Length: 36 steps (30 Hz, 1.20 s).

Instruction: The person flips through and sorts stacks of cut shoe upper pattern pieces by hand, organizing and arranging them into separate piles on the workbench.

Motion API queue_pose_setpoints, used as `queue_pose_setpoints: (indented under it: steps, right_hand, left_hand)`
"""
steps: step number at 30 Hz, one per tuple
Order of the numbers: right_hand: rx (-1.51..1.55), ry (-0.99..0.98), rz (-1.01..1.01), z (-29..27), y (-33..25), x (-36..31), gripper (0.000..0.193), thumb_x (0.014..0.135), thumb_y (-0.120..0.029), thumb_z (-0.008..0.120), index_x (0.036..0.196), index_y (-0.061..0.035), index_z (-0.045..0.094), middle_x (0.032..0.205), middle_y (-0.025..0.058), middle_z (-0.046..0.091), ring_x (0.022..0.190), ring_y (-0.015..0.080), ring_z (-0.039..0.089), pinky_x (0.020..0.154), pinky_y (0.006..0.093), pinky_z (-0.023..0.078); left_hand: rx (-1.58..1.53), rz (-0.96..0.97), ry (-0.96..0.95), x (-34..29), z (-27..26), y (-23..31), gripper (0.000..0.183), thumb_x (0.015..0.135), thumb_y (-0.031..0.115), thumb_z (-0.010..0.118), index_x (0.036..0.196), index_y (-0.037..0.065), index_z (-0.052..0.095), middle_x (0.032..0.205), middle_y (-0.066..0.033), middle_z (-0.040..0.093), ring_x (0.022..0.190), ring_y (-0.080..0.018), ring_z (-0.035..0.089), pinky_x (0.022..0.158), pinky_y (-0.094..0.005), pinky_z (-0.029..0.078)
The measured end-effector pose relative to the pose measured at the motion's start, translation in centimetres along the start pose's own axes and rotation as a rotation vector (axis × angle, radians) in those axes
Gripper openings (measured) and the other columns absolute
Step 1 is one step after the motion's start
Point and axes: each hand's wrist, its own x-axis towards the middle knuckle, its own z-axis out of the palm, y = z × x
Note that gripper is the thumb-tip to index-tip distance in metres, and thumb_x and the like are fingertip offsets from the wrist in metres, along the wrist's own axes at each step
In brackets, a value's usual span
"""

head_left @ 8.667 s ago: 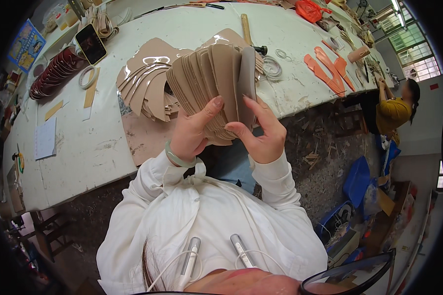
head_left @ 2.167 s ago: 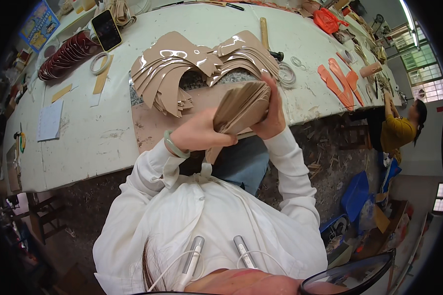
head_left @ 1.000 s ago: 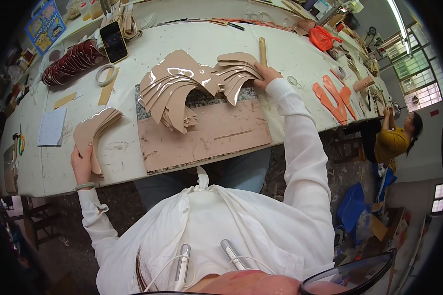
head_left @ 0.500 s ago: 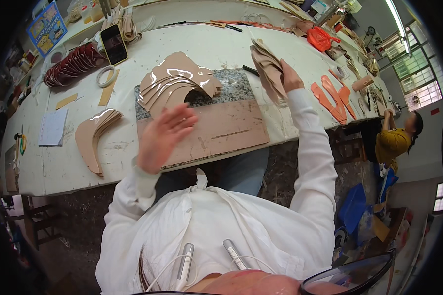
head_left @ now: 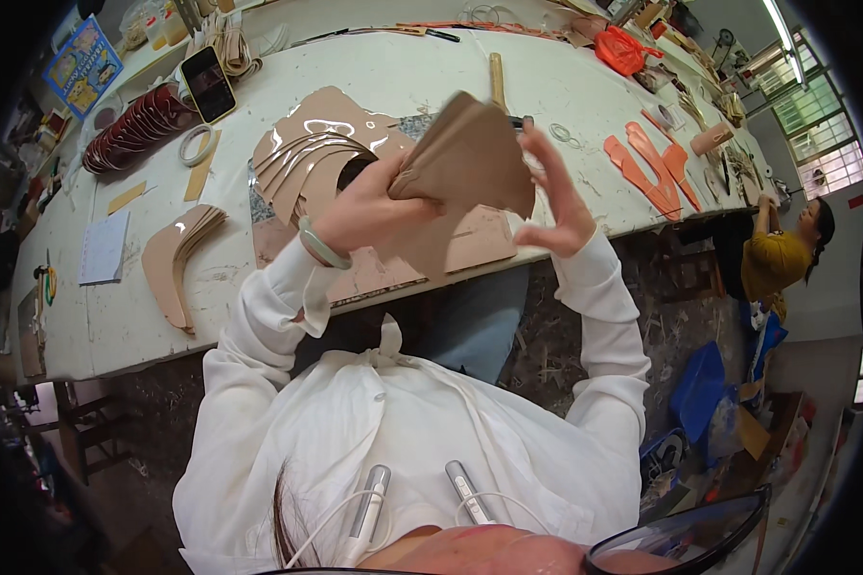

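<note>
A stack of brown leather-like pieces [head_left: 470, 158] is held up over the board by my left hand [head_left: 369, 206], its fingers closed on the stack's left side. My right hand [head_left: 564, 206] is beside the right edge of the stack, thumb and fingers apart, gripping nothing. Below lies a board [head_left: 355, 278], speckled along its far part and pinkish-brown nearer me. A fanned pile of glossy tan pieces [head_left: 307, 144] covers its far left, partly hidden by my left hand. A wooden handle [head_left: 497, 81] stands out beyond the held stack, its lower end hidden.
Left of the board lie a curved tan stack [head_left: 173, 268], paper [head_left: 104, 247], a tape roll [head_left: 198, 145], a phone [head_left: 208, 84] and dark red pieces [head_left: 144, 125]. Rightward are orange cut pieces [head_left: 642, 172] and a red bag [head_left: 623, 50]. Another person [head_left: 777, 259] sits far right.
The stack has moved from the right side of the table to in front of me, passing from my right hand into my left. My right hand has opened; the wooden handle now shows.
</note>
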Motion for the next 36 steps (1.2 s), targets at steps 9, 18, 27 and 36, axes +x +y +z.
queue_pose_setpoints:
  steps: [9,18,27,36]
  right_hand:
    - [0.452,-0.256,0.313,1.5,3.4,-2.8,0.048,0.062,0.004,0.077,0.108,-0.0024,0.065,0.1,0.0098,0.069,0.082,0.0202,0.064,0.073,0.0301,0.052]
    - [1.2,0.469,0.52,6.9,1.0,-4.9,0.06,0.066,0.007,0.071,0.122,-0.0019,0.052,0.114,0.0113,0.06,0.101,0.0165,0.057,0.082,0.0281,0.049]
    - [1.534,0.676,0.605,6.5,1.5,-5.7,0.047,0.088,-0.027,0.062,0.126,-0.0019,0.049,0.115,0.0124,0.059,0.102,0.0196,0.058,0.084,0.0303,0.048]
    - [1.529,0.82,0.867,9.2,5.3,-6.7,0.036,0.094,-0.033,0.047,0.102,0.0004,0.058,0.092,0.0112,0.064,0.083,0.0215,0.06,0.08,0.0277,0.047]
  left_hand:
    - [0.902,0.524,0.158,0.1,1.5,-2.3,0.055,0.076,0.008,0.07,0.125,-0.002,0.048,0.12,-0.0156,0.054,0.104,-0.0269,0.054,0.089,-0.0332,0.045]
    - [0.664,0.624,0.481,0.5,4.8,-6.3,0.048,0.081,0.01,0.07,0.122,-0.002,0.048,0.113,-0.0126,0.06,0.092,-0.0263,0.058,0.082,-0.0351,0.047]
    - [0.591,0.383,0.089,3.9,4.3,-5.5,0.035,0.082,0.012,0.069,0.111,-0.002,0.057,0.103,-0.0118,0.065,0.082,-0.0238,0.062,0.073,-0.0339,0.05]
    - [0.926,0.795,0.207,4.2,5.3,-8.7,0.035,0.081,0.013,0.063,0.114,0.005,0.058,0.11,-0.0084,0.062,0.092,-0.0218,0.061,0.086,-0.0335,0.046]
